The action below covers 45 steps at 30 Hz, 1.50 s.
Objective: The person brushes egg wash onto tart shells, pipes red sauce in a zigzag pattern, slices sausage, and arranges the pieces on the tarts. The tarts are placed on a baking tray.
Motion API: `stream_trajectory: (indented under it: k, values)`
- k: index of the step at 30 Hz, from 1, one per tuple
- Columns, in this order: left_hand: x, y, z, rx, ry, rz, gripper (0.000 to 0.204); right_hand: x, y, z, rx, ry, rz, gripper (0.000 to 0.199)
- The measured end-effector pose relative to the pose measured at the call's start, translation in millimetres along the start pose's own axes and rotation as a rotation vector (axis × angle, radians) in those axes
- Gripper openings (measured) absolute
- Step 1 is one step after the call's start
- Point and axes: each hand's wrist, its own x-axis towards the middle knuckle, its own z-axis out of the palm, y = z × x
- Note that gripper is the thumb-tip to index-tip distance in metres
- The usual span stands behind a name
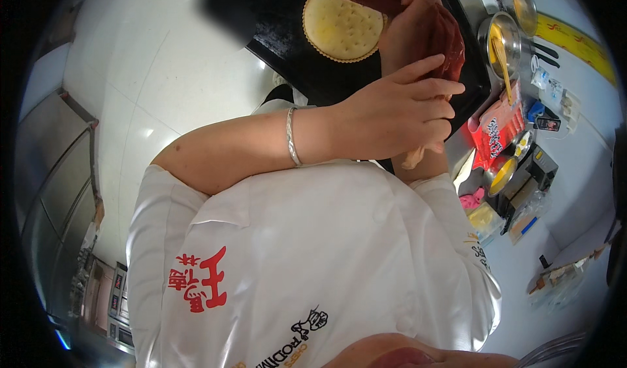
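The piping bag (444,41), filled with a dark red paste, sits in the upper right of centre of the frame, clamped between both hands. Nearest in view, at the bottom of the frame, is the white chef's jacket (307,263) with red and black print. Above it the left forearm crosses the middle of the frame from the left, a silver bangle (292,137) on the wrist. The left hand (398,116) is closed around the lower, twisted end of the bag, fingers curled over it. Higher up, the right hand (408,15) grips the bag near its tip (the fingers wrap the narrow end), and the tip points left over a round tart shell (341,22). The shell is pale, pricked with small holes, and bare of filling; it lies on a black baking tray (274,15) in the top centre. Along the right edge of the frame a counter (581,165) holds metal bowls of yellow cream (499,35), a red packet (496,129) and small containers. White floor tiles (137,74) fill the upper left.
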Motion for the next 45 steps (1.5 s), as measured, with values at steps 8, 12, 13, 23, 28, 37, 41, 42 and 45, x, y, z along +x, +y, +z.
stream_trajectory:
  k: [8, 12, 13, 23, 28, 37, 41, 42, 45]
  values:
    - [-2.2, -7.8, 3.7, 0.033, 0.100, -0.079, 0.028, 4.5, 13.7, -7.9, -0.051, -0.145, -0.018, 0.040]
    - [1.0, -5.3, 5.5, 0.009, 0.091, -0.074, 0.028, 3.9, 1.8, -16.3, -0.091, -0.169, 0.004, 0.040]
    - [1.9, -4.0, 6.0, -0.002, 0.097, -0.070, 0.028, 5.2, 3.7, -16.8, -0.084, -0.177, 0.008, 0.040]
    - [9.8, 10.8, 4.5, -0.030, -0.042, -0.019, 0.028, -7.3, -4.7, -33.6, -0.140, -0.187, 0.013, 0.038]
    - [17.4, 22.5, 9.6, -0.120, -0.033, 0.022, 0.023, -14.7, -21.3, -43.7, -0.187, -0.163, 0.009, 0.037]
    - [25.2, 33.2, 15.0, -0.158, -0.076, 0.057, 0.020, -40.6, -29.5, -63.8, -0.220, -0.130, 0.017, 0.037]
    - [22.6, 33.4, 16.1, -0.127, -0.098, 0.036, 0.020, -45.3, -25.4, -67.6, -0.191, -0.164, 0.032, 0.037]
    - [22.8, 33.0, 18.6, -0.144, -0.088, 0.052, 0.020, -47.7, -28.0, -71.8, -0.199, -0.131, 0.025, 0.037]
    - [25.9, 39.3, 21.1, -0.188, -0.096, 0.062, 0.021, -61.3, -34.0, -76.3, -0.219, -0.114, 0.036, 0.037]
